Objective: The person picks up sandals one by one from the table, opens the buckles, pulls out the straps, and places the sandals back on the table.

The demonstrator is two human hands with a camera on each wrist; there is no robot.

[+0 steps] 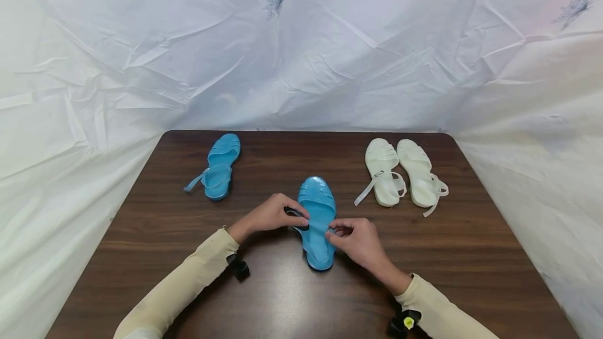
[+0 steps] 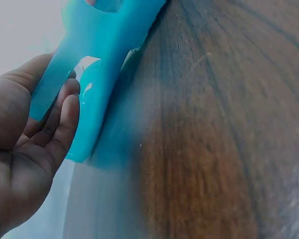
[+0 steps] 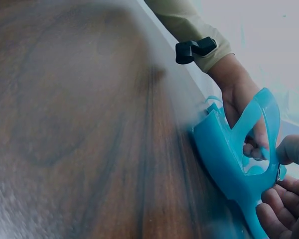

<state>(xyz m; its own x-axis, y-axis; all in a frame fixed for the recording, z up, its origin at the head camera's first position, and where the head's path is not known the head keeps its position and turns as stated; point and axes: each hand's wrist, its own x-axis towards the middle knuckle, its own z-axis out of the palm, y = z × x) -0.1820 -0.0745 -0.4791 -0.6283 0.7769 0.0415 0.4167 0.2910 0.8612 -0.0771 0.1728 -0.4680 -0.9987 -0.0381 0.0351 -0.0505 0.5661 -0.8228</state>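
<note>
A blue jelly sandal (image 1: 316, 208) lies in the middle of the table, toe away from me. At its left side my left hand (image 1: 279, 212) pinches the loose ankle strap (image 2: 52, 84) between thumb and fingers. On the opposite side my right hand (image 1: 359, 239) pinches the strap end with the small metal buckle (image 3: 281, 173). The strap ends stand apart on either side of the sandal. A second blue sandal (image 1: 224, 151) rests at the back left with its strap hanging out, untouched.
Two white sandals (image 1: 380, 157) stand side by side at the back right, their straps loose. The dark wooden table (image 1: 264, 297) ends at a white plastic sheet (image 1: 301, 82) behind and at both sides. Black wrist cameras (image 1: 239, 268) sit on both sleeves.
</note>
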